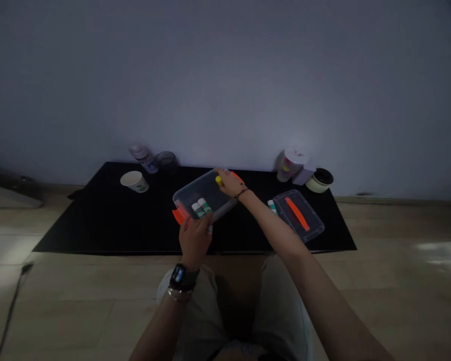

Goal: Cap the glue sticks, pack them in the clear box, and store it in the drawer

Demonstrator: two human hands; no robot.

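Note:
A clear plastic box (pixel 188 193) with orange latches stands at the middle of the black table. Two green-and-white glue sticks (pixel 202 207) lie side by side in its near left part. My left hand (pixel 195 234) is closed on the box's near edge, beside the left orange latch (pixel 180 215). Over the box's far right end, my right hand (pixel 231 184) is closed around a small object with a yellow end (pixel 219 180); the rest of it is hidden by the fingers. To the right lies the clear lid (pixel 283 210) with an orange handle (pixel 297 214). Another green-and-white stick (pixel 272 206) touches or nears its left edge.
A paper cup (pixel 134 181), a bottle (pixel 145 158) and a dark clear bowl (pixel 166 162) stand at the left of the table (pixel 108 225). A lidded cup (pixel 290 165), a pale box (pixel 304 173) and a cream pot (pixel 319 180) stand back right, near the wall.

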